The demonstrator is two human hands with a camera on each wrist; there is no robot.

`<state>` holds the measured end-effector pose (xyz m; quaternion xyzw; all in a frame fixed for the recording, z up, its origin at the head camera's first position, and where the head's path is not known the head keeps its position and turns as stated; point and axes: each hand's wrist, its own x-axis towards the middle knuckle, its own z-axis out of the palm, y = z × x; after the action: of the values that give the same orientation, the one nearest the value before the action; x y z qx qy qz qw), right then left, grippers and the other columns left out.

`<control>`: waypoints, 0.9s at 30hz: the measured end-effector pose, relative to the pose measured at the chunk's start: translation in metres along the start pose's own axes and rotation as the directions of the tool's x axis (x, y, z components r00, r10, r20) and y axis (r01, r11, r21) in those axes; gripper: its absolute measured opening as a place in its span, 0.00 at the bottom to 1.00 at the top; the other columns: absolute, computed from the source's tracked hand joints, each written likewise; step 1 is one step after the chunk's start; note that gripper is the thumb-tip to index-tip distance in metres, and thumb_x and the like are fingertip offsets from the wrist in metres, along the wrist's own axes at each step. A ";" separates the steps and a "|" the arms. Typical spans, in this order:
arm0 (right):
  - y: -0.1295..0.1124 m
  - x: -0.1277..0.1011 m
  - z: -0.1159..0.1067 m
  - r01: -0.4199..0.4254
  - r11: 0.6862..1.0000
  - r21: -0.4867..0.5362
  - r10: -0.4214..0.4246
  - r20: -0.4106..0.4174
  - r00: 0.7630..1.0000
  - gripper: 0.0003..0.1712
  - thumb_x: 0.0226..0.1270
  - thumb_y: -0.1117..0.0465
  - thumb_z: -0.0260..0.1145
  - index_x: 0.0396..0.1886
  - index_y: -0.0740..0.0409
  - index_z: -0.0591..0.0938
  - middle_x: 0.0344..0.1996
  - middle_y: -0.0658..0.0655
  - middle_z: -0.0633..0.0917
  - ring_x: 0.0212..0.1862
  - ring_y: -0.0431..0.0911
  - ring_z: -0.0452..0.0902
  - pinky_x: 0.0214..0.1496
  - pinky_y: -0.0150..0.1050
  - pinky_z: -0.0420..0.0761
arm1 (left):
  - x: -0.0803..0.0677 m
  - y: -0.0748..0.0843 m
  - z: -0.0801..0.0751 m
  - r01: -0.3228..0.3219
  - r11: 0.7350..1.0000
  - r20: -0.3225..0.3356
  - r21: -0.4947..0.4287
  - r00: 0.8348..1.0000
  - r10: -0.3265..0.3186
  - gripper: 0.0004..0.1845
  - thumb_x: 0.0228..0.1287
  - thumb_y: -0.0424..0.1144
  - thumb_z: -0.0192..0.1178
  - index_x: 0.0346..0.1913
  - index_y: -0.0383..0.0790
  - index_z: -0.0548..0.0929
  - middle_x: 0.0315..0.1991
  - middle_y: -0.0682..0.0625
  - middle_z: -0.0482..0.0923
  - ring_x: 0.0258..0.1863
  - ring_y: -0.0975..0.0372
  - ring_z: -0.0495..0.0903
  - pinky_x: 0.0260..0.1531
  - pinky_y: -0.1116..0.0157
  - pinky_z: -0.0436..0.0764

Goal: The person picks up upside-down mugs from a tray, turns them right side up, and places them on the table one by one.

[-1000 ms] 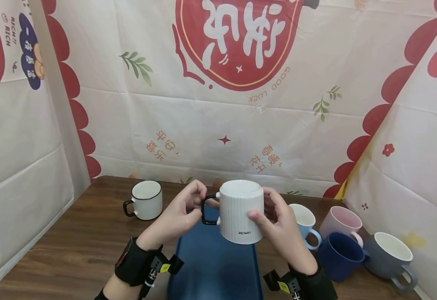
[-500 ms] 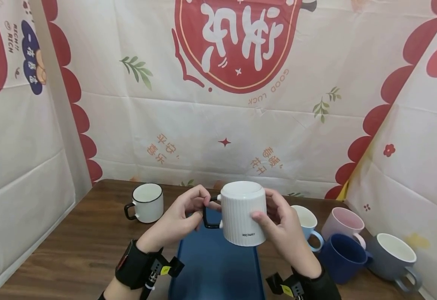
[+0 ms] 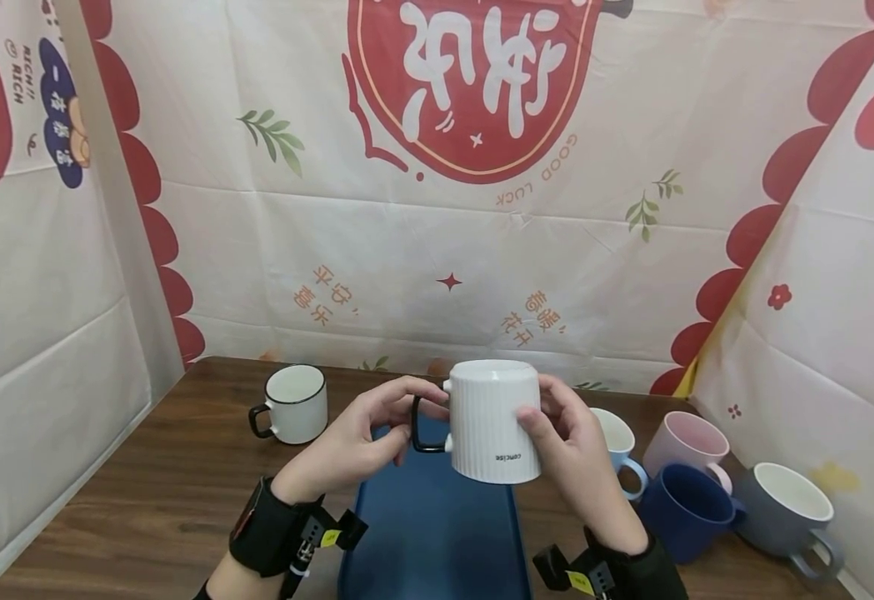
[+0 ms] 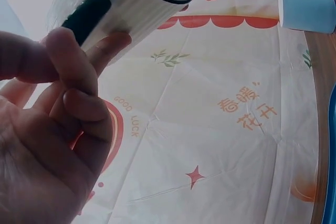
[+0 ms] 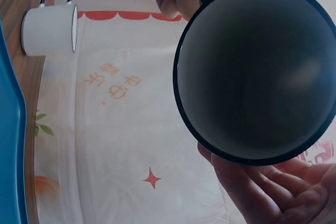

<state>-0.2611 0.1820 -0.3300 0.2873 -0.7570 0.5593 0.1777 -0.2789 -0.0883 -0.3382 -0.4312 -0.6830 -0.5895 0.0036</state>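
A white ribbed mug (image 3: 493,421) with a black handle is held upside down above the dark blue tray (image 3: 437,525), its lettering inverted. My right hand (image 3: 575,450) grips the mug's right side, thumb on the front and fingers behind. At the other side, bent fingers of my left hand (image 3: 377,425) close around the black handle (image 4: 86,17), one fingertip lying against the mug's wall in the left wrist view. The dark-rimmed opening (image 5: 257,72) faces the right wrist camera and shows a bare inside.
A white mug with a black rim (image 3: 297,404) stands back left on the wooden table (image 3: 144,475). On the right are light blue (image 3: 612,437), pink (image 3: 684,446), navy (image 3: 684,512) and grey (image 3: 781,512) mugs. A printed cloth (image 3: 437,242) hangs behind.
The upside-down mug has shifted slightly right with my right hand. My left fingers have reached further over the top of the handle toward the mug's wall.
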 end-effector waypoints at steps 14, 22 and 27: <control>-0.004 0.002 0.002 -0.126 0.992 0.014 0.126 -0.042 0.991 0.16 0.78 0.66 0.53 0.58 0.69 0.75 0.36 0.55 0.86 0.33 0.45 0.85 0.30 0.41 0.84 | 0.002 -0.002 0.000 -0.045 0.999 0.016 0.027 0.999 0.044 0.29 0.68 0.17 0.45 0.67 0.41 0.73 0.60 0.43 0.77 0.33 0.57 0.79 0.29 0.62 0.77; -0.004 0.004 0.003 -0.181 0.983 0.028 0.182 -0.038 0.982 0.15 0.78 0.64 0.53 0.57 0.70 0.75 0.36 0.59 0.85 0.32 0.45 0.85 0.31 0.40 0.84 | 0.002 -0.003 -0.001 -0.035 0.999 0.013 0.017 0.999 0.035 0.28 0.68 0.17 0.47 0.67 0.41 0.73 0.63 0.45 0.75 0.49 0.52 0.82 0.33 0.59 0.82; -0.005 0.005 0.004 -0.188 0.981 0.043 0.190 -0.041 0.981 0.16 0.78 0.65 0.52 0.57 0.72 0.75 0.37 0.61 0.85 0.33 0.44 0.85 0.31 0.39 0.84 | 0.004 -0.004 -0.001 -0.013 1.000 0.005 0.010 1.000 0.013 0.24 0.71 0.20 0.48 0.65 0.40 0.75 0.63 0.45 0.74 0.51 0.54 0.82 0.36 0.58 0.83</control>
<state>-0.2616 0.1763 -0.3250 0.2050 -0.7656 0.5946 0.1352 -0.2845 -0.0869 -0.3393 -0.4370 -0.6833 -0.5849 0.0079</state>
